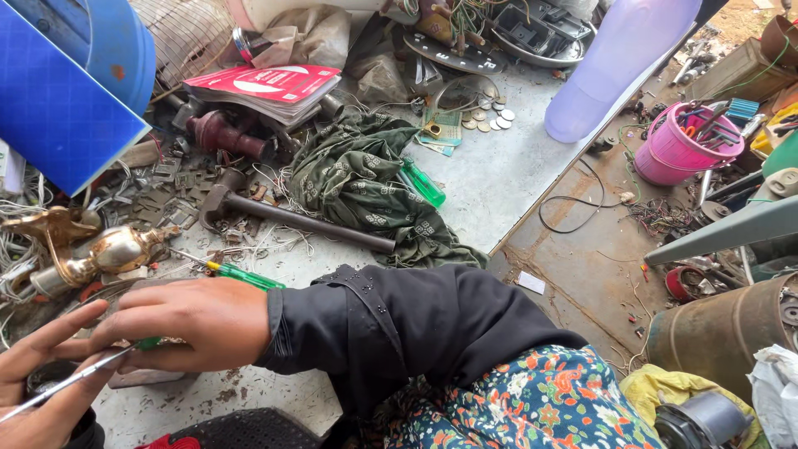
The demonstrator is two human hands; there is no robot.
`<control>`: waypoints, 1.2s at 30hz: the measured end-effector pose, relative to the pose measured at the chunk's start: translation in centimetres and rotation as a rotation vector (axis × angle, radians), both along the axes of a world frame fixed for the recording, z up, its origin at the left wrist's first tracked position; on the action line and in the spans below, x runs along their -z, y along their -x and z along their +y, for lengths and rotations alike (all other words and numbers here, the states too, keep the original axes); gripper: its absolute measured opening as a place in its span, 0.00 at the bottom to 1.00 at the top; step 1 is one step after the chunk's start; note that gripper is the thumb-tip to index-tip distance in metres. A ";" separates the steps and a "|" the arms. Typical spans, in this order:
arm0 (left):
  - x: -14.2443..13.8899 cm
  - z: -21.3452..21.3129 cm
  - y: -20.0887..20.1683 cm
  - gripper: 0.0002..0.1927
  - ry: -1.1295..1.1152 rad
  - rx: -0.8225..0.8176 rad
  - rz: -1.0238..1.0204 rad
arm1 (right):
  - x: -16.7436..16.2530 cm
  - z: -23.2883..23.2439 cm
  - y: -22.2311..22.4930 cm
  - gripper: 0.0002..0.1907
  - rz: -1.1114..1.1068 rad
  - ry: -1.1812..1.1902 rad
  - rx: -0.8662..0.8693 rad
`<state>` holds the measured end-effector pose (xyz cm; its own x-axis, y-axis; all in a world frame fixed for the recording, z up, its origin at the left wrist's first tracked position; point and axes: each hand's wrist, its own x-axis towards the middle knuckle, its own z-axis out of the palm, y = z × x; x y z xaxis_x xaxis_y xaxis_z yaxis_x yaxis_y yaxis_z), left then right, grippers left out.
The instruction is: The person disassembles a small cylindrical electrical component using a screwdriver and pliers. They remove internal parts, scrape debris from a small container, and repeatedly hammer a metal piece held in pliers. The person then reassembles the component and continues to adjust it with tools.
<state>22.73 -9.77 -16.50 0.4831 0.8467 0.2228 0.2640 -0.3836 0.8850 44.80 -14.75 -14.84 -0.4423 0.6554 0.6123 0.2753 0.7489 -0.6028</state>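
Note:
My right hand (195,320), in a black sleeve, reaches across to the lower left and grips the green handle of a screwdriver (71,381). Its thin metal shaft runs down to the left. My left hand (37,391) sits at the bottom left corner, its fingers closed round that shaft. Under the left hand a dark round part shows only partly. A second green-handled screwdriver (243,277) lies on the grey work surface (499,179) just above my right hand.
A hammer (291,218) lies by a green patterned cloth (353,179), with a third green screwdriver (425,184) on it. A brass fitting (96,254), a red booklet (268,86), coins (490,120), a pale purple bottle (615,58) and a pink bucket of tools (675,151) surround them.

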 end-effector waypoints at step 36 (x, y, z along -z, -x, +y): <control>-2.4 -2.2 1.1 0.29 -0.420 0.050 -0.141 | -2.4 1.8 -0.5 0.13 -0.152 -0.082 0.073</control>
<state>21.62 -11.99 -14.13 0.4615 0.6451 0.6090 0.1242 -0.7267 0.6757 45.35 -12.93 -12.40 -0.4871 0.6394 0.5950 0.4136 0.7689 -0.4876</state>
